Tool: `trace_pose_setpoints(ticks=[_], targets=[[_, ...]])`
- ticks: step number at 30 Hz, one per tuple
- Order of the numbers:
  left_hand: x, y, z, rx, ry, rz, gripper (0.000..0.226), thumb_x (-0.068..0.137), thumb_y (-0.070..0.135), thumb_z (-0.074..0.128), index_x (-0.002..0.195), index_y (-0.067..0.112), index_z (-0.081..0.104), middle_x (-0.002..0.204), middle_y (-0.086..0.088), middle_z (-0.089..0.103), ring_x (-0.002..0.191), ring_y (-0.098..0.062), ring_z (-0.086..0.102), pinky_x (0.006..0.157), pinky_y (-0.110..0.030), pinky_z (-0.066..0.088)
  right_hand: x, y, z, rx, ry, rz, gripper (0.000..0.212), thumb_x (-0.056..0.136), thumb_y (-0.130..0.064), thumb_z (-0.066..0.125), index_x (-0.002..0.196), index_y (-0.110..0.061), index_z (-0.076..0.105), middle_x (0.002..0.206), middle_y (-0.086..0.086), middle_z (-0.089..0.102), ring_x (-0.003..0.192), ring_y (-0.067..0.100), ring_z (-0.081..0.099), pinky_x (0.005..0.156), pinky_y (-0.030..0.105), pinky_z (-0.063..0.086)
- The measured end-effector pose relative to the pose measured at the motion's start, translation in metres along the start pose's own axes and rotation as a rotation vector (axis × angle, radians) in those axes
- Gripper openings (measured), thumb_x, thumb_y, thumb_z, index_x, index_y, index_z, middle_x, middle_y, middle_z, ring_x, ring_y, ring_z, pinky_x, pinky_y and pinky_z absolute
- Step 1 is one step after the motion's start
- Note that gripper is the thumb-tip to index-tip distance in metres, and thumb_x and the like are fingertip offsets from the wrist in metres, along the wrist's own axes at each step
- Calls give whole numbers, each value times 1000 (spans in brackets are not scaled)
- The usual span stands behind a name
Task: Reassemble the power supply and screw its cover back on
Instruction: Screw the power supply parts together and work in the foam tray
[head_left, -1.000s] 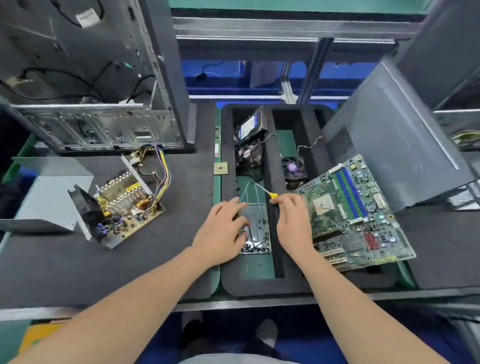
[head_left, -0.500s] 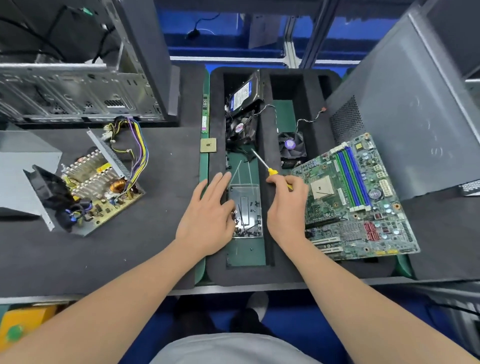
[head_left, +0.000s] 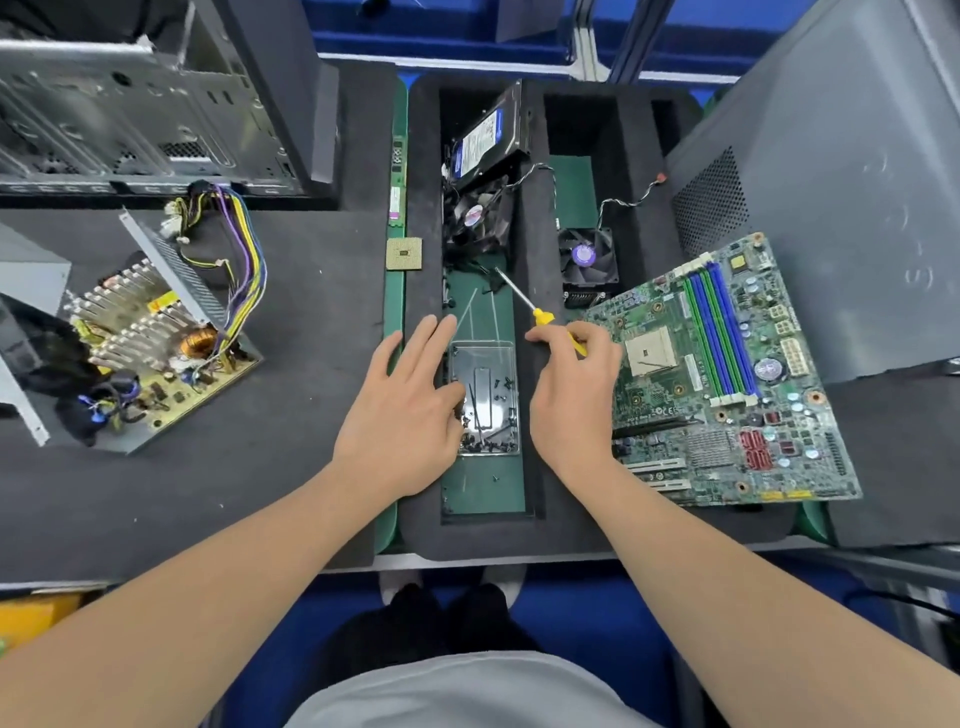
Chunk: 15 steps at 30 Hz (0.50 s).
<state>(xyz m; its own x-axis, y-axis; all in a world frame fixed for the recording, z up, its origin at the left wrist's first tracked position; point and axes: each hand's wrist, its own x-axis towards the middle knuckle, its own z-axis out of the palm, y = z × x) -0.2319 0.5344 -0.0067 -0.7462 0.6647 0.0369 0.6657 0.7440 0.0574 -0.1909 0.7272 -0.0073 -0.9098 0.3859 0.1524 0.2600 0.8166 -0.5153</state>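
Far right we see a big grey metal computer case panel (head_left: 831, 182), top left an open bare-steel chassis (head_left: 130, 114), and centre a black foam compartment tray (head_left: 530, 530) with a green motherboard (head_left: 727, 374) lying over its right side. The task's thing, the opened power supply (head_left: 156, 364) (tan circuit board, silver heat sinks, copper coil, coloured wire bundle), sits on the dark mat well to the left, apart from both hands, uncovered. The grey sheet-metal piece (head_left: 31, 270) at the left edge is probably its cover, mostly cut off. The left hand (head_left: 400, 415) lies on the foam wall, outer fingers straight, thumb side dipped into the clear plastic screw dish (head_left: 483, 356); we cannot tell if it pinches anything. The right hand (head_left: 571, 395) is curled round the yellow-handled screwdriver (head_left: 537, 313), shaft pointing up-left over the compartment. Small black screws (head_left: 483, 441) lie loose in the dish, with one or two outside it. We judge the step is fetching screws and that reassembly has not started. Risks: a screw slips from the fingertips into the foam slot or onto the dark mat and gets lost; mixed screws mean a wrong one gets picked; the cover traps the wire bundle when closed; the screwdriver tip clips the motherboard as the hand swings left.
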Motion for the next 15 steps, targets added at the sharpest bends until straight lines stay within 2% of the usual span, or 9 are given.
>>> trace_pose_setpoints(ticks=[3, 5, 7, 8, 9, 10, 12, 13, 15], targets=[[-1, 1, -4, -11, -34, 22, 30, 93, 33, 49, 98, 21, 76, 171, -19, 13, 160, -32, 4, 126, -55, 13, 0, -1, 0, 8, -2, 18, 47, 92, 13, 50, 121, -20, 67, 128, 11, 49, 117, 32, 42, 90, 33, 40], [2, 2, -7, 21, -67, 74, 30, 93, 29, 51, 103, 18, 76, 165, -19, 31, 159, -34, 7, 127, -53, 9, 0, -1, 0, 7, 0, 35, 45, 94, 11, 49, 121, -20, 67, 128, 10, 49, 119, 31, 42, 91, 33, 42], [13, 7, -10, 27, -151, 149, 27, 90, 22, 54, 107, 18, 74, 139, -10, 58, 152, -31, 30, 128, -47, 11, 0, -2, 0, 6, 3, 44, 44, 95, 10, 48, 121, -19, 67, 127, 10, 48, 119, 31, 42, 93, 33, 41], [22, 11, -10, 22, -221, 181, 25, 89, 19, 55, 107, 20, 72, 122, -4, 66, 138, -26, 47, 126, -40, 17, 0, -2, 0, 5, 7, 46, 44, 94, 10, 47, 121, -19, 67, 127, 10, 49, 119, 32, 42, 93, 32, 39], [32, 16, -11, 33, -303, 196, 21, 89, 16, 57, 105, 23, 68, 110, 1, 68, 118, -22, 59, 118, -34, 27, 0, -2, 0, 2, 8, 48, 44, 94, 10, 47, 120, -19, 67, 126, 11, 49, 119, 33, 42, 93, 31, 37], [42, 21, -12, 55, -380, 187, 17, 90, 14, 59, 103, 24, 65, 103, 3, 69, 100, -21, 63, 101, -30, 37, 0, -2, 0, -1, 6, 52, 44, 93, 10, 47, 120, -19, 66, 126, 11, 49, 119, 33, 42, 92, 30, 36], [59, 32, -11, 80, -452, 115, 16, 90, 9, 65, 95, 23, 60, 98, 1, 68, 79, -24, 59, 69, -31, 37, 0, -3, -1, -7, 1, 62, 44, 93, 10, 47, 120, -19, 67, 127, 11, 49, 119, 33, 42, 90, 30, 36], [66, 37, -9, 75, -466, 73, 19, 89, 6, 66, 91, 22, 56, 98, 0, 67, 75, -26, 57, 62, -33, 35, 0, -3, -1, -9, -1, 63, 44, 93, 10, 47, 120, -19, 67, 128, 11, 49, 120, 33, 42, 88, 31, 37], [76, 43, -3, 58, -481, 12, 21, 90, 7, 65, 88, 23, 52, 99, -1, 65, 82, -28, 64, 64, -34, 39, 0, -3, -1, -13, -3, 58, 43, 94, 10, 47, 119, -18, 67, 128, 10, 49, 120, 33, 41, 86, 33, 40]])
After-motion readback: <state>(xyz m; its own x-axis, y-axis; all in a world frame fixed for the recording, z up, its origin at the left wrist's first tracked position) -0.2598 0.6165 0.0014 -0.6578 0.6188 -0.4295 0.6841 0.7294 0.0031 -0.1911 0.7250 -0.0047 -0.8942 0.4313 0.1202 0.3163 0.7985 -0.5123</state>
